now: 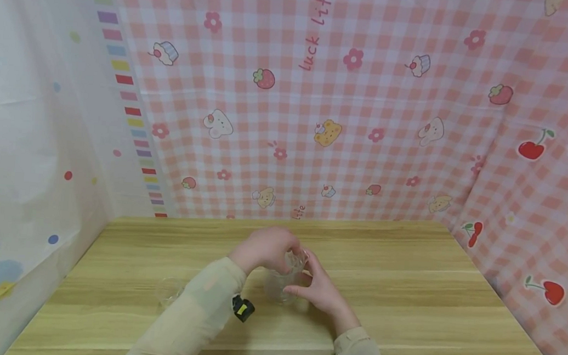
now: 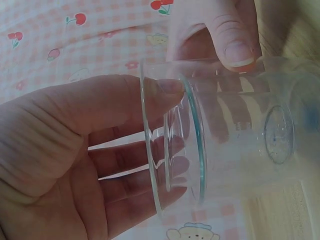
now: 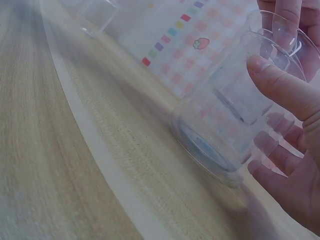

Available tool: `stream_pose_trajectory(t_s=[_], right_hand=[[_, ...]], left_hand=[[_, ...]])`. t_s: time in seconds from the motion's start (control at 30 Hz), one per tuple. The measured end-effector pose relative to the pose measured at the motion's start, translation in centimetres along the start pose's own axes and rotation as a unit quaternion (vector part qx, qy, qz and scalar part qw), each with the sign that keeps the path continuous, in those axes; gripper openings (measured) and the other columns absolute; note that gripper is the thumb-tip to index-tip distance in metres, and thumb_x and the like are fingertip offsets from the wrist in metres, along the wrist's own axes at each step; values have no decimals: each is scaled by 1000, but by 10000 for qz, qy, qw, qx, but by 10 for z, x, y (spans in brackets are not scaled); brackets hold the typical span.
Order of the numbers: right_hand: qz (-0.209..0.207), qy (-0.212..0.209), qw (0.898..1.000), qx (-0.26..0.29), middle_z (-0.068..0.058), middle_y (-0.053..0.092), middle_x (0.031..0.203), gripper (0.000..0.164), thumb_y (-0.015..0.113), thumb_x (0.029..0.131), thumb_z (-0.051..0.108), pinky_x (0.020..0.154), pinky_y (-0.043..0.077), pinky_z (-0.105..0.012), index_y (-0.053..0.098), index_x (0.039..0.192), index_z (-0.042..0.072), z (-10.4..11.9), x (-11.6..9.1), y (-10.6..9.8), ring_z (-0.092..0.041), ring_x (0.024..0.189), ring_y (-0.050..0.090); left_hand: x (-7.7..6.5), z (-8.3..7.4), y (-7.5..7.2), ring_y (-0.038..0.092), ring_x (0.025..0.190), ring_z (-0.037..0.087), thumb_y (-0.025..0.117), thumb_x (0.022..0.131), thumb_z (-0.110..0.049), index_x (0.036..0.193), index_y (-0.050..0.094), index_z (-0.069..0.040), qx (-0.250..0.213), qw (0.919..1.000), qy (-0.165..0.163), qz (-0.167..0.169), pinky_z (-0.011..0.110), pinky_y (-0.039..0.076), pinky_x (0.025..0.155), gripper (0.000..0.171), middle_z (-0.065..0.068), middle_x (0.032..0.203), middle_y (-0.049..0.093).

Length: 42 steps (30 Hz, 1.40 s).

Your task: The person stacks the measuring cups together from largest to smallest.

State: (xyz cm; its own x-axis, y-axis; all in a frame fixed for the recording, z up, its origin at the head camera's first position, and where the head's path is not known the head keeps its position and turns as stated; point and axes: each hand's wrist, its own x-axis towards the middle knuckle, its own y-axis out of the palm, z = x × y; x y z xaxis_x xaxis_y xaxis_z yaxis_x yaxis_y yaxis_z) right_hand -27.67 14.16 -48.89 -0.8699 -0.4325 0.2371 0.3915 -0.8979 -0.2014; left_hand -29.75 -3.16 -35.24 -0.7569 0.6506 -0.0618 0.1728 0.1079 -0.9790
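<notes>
A tall clear cup [image 3: 200, 145] stands on the wooden table, its round base facing down. Inside it sits a narrower clear cup [image 2: 167, 145], whose wide rim sticks out above the outer cup's greenish rim. My left hand [image 1: 269, 248] reaches over from above and holds the inner cup by its upper part, thumb on one side and fingers on the other. Around the outer cup's side curls my right hand [image 1: 323, 290], its thumb [image 3: 280, 82] near the top and its fingers behind the clear wall.
Another clear container [image 1: 169, 289] stands on the table [image 1: 404, 296] to the left, partly behind the left sleeve [image 1: 196, 303]. A pink checked cloth [image 1: 388, 97] hangs along the table's back and right edges, and a white one [image 1: 25, 126] at the left.
</notes>
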Motion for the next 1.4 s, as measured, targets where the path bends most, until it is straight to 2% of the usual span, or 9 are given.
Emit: stream_pose_trajectory(t_s=[0.2, 0.53, 0.93, 1.4], right_hand=[[0, 17, 10000, -36, -19, 35, 151, 90, 79, 84, 7, 109, 37, -52, 23, 153, 9, 0, 1, 0, -39, 133, 42], [-53, 44, 9999, -88, -16, 34, 153, 89, 79, 83, 5, 111, 34, -51, 24, 153, 9, 1, 1, -1, -35, 137, 38], [-67, 63, 9999, -104, -17, 35, 152, 90, 79, 83, 6, 110, 35, -52, 24, 154, 10, 2, 0, 0, -39, 135, 40], [-15, -13, 10000, -19, -18, 35, 152, 89, 79, 83, 4, 110, 35, -52, 24, 153, 9, 0, 0, 0, -39, 134, 40]], left_hand=[[0, -1, -1, 64, 98, 15, 82, 72, -13, 104, 76, -18, -1, 10000, 6, 31, 34, 54, 81, 33, -6, 104, 71], [-1, -4, -4, 64, 104, 19, 81, 75, -9, 107, 76, -14, -198, 9997, 21, 164, 36, 53, 89, 33, -3, 108, 71], [-2, -2, -2, 64, 105, 21, 81, 75, -8, 108, 74, -10, -526, 9984, -79, 195, 37, 52, 91, 35, 1, 109, 71], [-2, -5, -3, 63, 103, 22, 83, 72, -6, 103, 76, -8, -509, 9985, -114, 155, 38, 51, 92, 32, 4, 105, 72]])
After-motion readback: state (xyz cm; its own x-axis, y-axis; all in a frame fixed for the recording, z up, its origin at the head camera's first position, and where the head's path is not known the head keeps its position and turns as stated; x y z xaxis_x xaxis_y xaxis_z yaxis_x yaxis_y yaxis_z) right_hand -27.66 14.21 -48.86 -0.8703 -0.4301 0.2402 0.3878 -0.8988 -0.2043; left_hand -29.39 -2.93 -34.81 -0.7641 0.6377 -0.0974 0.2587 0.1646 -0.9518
